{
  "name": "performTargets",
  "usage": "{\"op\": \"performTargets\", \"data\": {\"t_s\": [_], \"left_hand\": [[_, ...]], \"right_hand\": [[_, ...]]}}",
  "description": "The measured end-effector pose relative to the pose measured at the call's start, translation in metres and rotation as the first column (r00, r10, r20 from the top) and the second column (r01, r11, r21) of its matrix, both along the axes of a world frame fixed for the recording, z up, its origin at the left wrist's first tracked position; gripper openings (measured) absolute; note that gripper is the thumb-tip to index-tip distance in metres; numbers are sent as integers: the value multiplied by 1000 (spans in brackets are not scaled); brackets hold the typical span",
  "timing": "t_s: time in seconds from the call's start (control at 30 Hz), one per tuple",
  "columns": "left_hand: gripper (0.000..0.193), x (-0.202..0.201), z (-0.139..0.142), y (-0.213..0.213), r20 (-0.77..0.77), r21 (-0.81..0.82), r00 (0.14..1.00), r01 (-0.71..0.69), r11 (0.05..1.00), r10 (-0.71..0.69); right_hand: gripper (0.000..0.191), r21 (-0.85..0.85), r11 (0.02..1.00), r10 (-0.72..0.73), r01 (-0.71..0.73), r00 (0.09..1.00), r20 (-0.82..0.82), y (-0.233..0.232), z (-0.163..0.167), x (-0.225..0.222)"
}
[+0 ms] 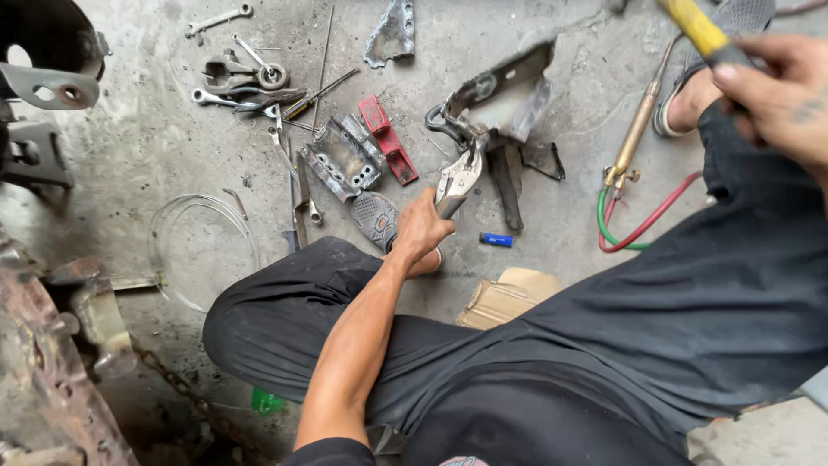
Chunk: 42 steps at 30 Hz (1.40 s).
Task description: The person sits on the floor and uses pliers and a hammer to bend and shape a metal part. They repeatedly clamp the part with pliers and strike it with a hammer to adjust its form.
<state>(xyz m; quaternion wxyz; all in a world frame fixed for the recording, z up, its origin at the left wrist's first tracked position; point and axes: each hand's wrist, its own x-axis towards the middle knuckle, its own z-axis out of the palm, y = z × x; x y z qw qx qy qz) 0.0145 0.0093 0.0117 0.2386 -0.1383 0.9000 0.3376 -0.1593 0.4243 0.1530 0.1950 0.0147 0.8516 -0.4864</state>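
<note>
While the person squats on the concrete floor, their left hand is wrapped tight around the handle of silver locking pliers. Those pliers clamp a bent grey metal bracket just beyond. Higher right, the right hand is closed round a yellow-handled tool. A brass torch lies between.
</note>
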Motion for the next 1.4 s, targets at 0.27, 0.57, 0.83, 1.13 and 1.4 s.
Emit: {"op": "performTargets", "data": {"t_s": [0.27,0.57,0.83,1.13,1.4], "left_hand": [[65,45,-48,9,168,-64,985,56,996,-45],[64,36,-104,-7,217,-166,970,150,975,-112],[61,37,-124,-4,265,-129,964,58,990,-22],[63,25,-98,1,213,26,972,-105,994,97],[57,-9,-45,-1,112,49,923,-374,926,367]], "right_hand": [[21,-152,982,88,-109,987,-138,-33,51,13],[34,89,987,148,-131,963,-225,-43,33,8],[36,117,973,226,-201,934,-277,-23,-32,-5],[31,321,862,431,-393,901,-54,-12,-73,-5],[34,573,225,725,-788,528,442,-81,-79,44]]}}
